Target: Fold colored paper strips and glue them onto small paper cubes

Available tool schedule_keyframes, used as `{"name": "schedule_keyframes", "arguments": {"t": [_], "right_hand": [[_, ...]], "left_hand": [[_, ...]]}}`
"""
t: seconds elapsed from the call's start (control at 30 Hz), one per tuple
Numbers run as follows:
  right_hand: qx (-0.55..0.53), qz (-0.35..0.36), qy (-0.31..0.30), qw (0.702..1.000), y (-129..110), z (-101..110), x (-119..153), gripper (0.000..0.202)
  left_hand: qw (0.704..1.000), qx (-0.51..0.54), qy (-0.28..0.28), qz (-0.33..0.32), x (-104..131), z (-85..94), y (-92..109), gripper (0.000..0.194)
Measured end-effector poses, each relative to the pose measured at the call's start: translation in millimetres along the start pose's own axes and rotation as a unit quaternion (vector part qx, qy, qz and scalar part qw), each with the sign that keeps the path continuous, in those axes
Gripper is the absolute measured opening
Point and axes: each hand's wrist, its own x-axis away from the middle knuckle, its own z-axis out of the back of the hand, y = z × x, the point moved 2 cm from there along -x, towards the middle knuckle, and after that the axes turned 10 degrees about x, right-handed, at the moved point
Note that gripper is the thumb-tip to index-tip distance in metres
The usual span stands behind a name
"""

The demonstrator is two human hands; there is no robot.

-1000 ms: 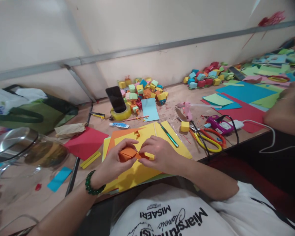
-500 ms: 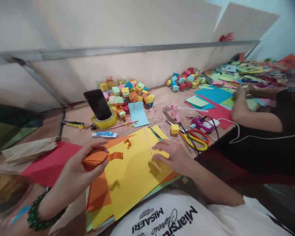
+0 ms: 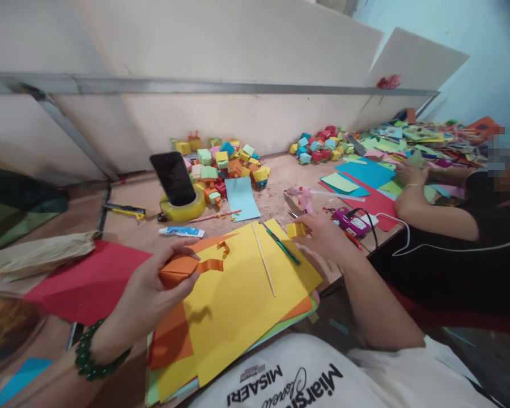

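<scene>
My left hand [image 3: 161, 277] is closed around a folded orange paper piece [image 3: 181, 271], with a loose creased strip sticking out to the right. Below it lies a stack of coloured sheets topped by a yellow sheet [image 3: 233, 317], and a small curled orange scrap [image 3: 223, 247] rests there. My right hand [image 3: 323, 235] is at the stack's right edge, its fingertips on a small yellow paper cube [image 3: 296, 229]. This hand largely covers the scissors beneath. A thin pale stick [image 3: 263, 258] and a slim green-handled tool [image 3: 283, 245] lie on the yellow sheet.
A phone [image 3: 173, 178] leans on a tape roll [image 3: 182, 208]. Behind are heaps of folded paper cubes [image 3: 225, 164]. A pink glue gun [image 3: 304, 198] and purple box [image 3: 352, 221] with cables lie right. Another person's arm [image 3: 425, 209] works beyond. A glue tube [image 3: 182, 232] lies left.
My right hand has moved right, off the stick, to the yellow cube, which has shifted slightly left. My left hand keeps hold of the orange paper. The view has shifted slightly.
</scene>
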Motion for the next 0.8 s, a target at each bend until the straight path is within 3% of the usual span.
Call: {"name": "schedule_keyframes", "arguments": {"t": [0.07,0.17,0.23,0.33,0.4,0.5,0.57,0.67,0.8], "right_hand": [[-0.091,0.073,0.03,0.993,-27,-3,12,0.023],[-0.265,0.073,-0.007,0.961,-54,-17,24,0.028],[-0.406,0.029,-0.08,0.91,-62,-29,26,0.033],[-0.556,-0.011,-0.186,0.81,-65,-46,26,0.036],[-0.575,-0.021,-0.209,0.791,-66,-53,25,0.038],[-0.523,-0.021,-0.224,0.822,-68,-62,26,0.038],[-0.446,0.0,-0.22,0.868,-72,-67,29,0.035],[-0.273,0.087,-0.161,0.945,-79,-71,34,0.035],[-0.114,0.171,-0.12,0.971,-81,-69,40,0.041]], "left_hand": [[1.0,-0.01,0.003,-0.019,0,0.2,3,0.042],[0.999,-0.027,-0.001,-0.043,2,-1.9,9,0.044],[0.997,-0.057,-0.013,-0.046,5,-3.8,14,0.043],[0.99,-0.123,-0.038,-0.061,11,-5.6,20,0.04],[0.984,-0.151,-0.041,-0.079,16,-5.6,22,0.039],[0.98,-0.171,-0.041,-0.095,21,-6.5,19,0.04],[0.977,-0.18,-0.056,-0.096,24,-9.2,16,0.041],[0.972,-0.193,-0.089,-0.101,28,-14.9,10,0.042],[0.963,-0.211,-0.128,-0.106,29,-23.0,1,0.047]]}}
